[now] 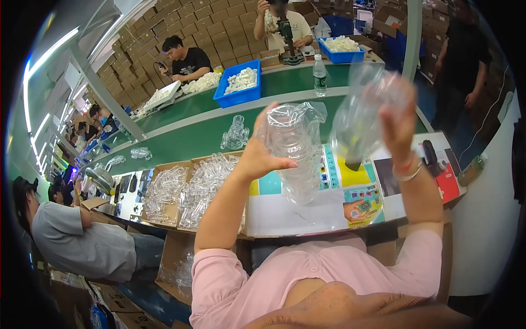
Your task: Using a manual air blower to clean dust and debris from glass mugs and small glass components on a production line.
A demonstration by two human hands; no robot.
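My left hand [263,151] is wrapped round the side of a tall clear plastic bag [300,159] standing on the table, its thumb stretched across the front. Rounded, clear ridged shapes show inside the bag, but their exact kind is hard to make out. Raised to the right, my right hand [399,112] grips a clear plastic piece [361,107]. Motion smears both that hand and the piece. Beneath them lie printed, coloured cardboard sheets [378,178] on the tabletop.
To the left, an open cardboard box [190,164] holds many clear plastic parts. A clear moulded piece [235,133] and a water bottle [319,77] stand on the green conveyor [192,131]. Beyond are blue bins [222,98] of white parts and co-workers [189,63]; another sits at left.
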